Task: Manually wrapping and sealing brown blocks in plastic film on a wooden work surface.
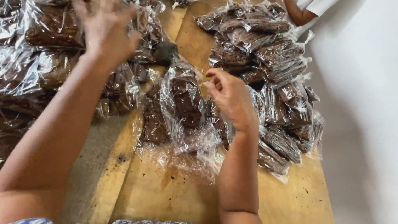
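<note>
The right hand [232, 97] hovers over the middle of the yellow-brown wooden bench [166, 195], its fingers loosely curled with thumb and forefinger drawn near each other; its grip is narrow and closes on nothing that can be made out, though the fingertips sit just beside the top of a clear plastic bag of dark brown pieces [186, 103]. That bag lies lengthwise on the bench, directly between the two forearms, its loose open end spreading in crinkled film toward the near edge, and a second, flatter bag of the same brown contents [153, 120] lies touching it on the left. The left hand [103, 29] is raised higher up, blurred, fingers spread wide and holding nothing, above a heap of filled clear bags on the left [45, 54]. On the right, another heap of filled clear bags [265, 62] is stacked along the bench toward a pale wall [365, 103]. At the top right corner another person's forearm with a white sleeve [306, 10] reaches in beside that heap.
</note>
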